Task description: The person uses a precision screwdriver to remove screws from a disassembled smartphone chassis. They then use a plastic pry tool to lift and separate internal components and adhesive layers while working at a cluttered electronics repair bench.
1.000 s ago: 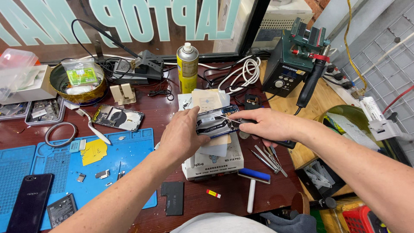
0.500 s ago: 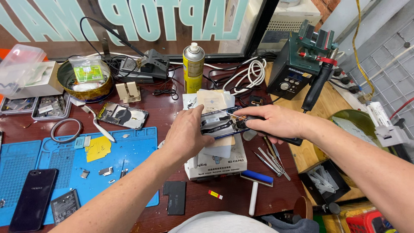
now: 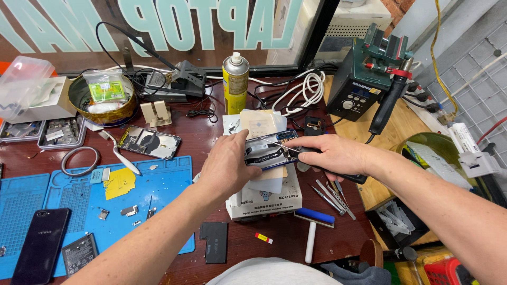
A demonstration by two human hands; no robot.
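Dark red-brown wood of the workbench (image 3: 211,132) spreads under everything, and well off to the left of the grip lies a blue silicone mat (image 3: 158,184) with a yellow scrap and small metal parts on it. Directly beneath the grip sits a white box (image 3: 264,198), which bears the opened phone (image 3: 266,153), its blue edge and bare insides facing up. The left hand (image 3: 227,166) is closed around the phone's near end, thumb on top and fingers curled at the side, pinning it to the box. The right hand (image 3: 330,153) meets the phone from the other end, fingers pinched shut on thin metal tweezers (image 3: 274,141) whose tips rest on the phone's upper edge. Behind the grip stands a yellow spray can (image 3: 235,79); to its right and farther back a dark soldering station (image 3: 359,89). Just right of the box, below the right hand, spare tweezers and picks (image 3: 332,192) lie loose.
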